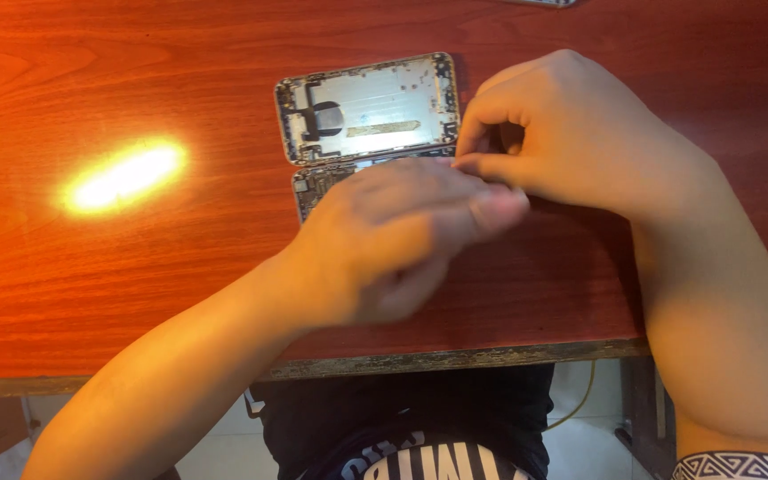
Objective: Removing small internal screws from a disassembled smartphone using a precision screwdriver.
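Opened phone, its silver rear shell lying face-up with bare inner parts showing, on a reddish wooden table just beyond the hands; a second half lies beside it, mostly hidden under the left hand. The left hand, motion-blurred, lies flat over that lower half with fingers extended, and whether it grips anything cannot be told. The right hand is curled at the shell's right edge, thumb and forefinger pinched together, the pinched item too small to see; a bright light patch marks the tabletop at left.
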